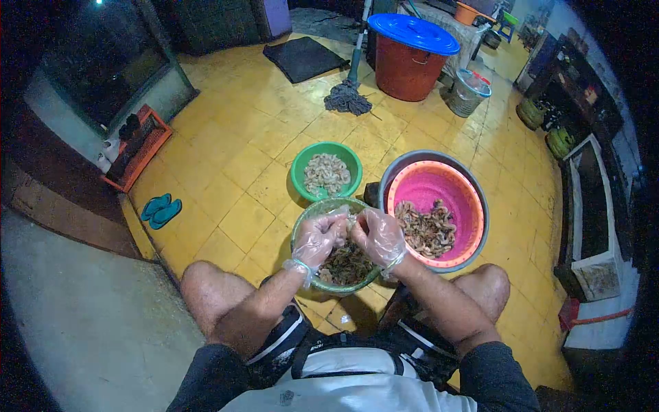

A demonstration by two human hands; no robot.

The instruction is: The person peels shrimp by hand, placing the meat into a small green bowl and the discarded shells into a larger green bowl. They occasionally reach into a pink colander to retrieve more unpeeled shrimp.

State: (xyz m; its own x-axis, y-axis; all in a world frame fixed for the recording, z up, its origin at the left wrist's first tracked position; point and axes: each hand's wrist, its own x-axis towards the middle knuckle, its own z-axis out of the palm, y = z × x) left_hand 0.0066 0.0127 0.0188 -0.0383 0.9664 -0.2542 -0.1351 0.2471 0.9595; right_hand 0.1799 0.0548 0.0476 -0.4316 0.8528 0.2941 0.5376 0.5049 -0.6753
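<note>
Both my hands wear clear plastic gloves and meet over a green bowl (302, 226) of shrimp shells between my knees. My left hand (317, 239) and my right hand (379, 235) pinch one small shrimp (351, 221) between their fingertips. To the right stands a pink colander (439, 185) inside a grey basin, holding a heap of unpeeled shrimp (427, 229). Beyond the near bowl sits a second green bowl (302, 172) with pale peeled shrimp (327, 172).
Yellow tiled floor all round. A red bucket with blue lid (412, 55), a mop (349, 96) and a dark mat (304, 58) lie further off. Blue sandals (160, 209) rest at left beside an orange crate (141, 147). Cabinets line the right wall.
</note>
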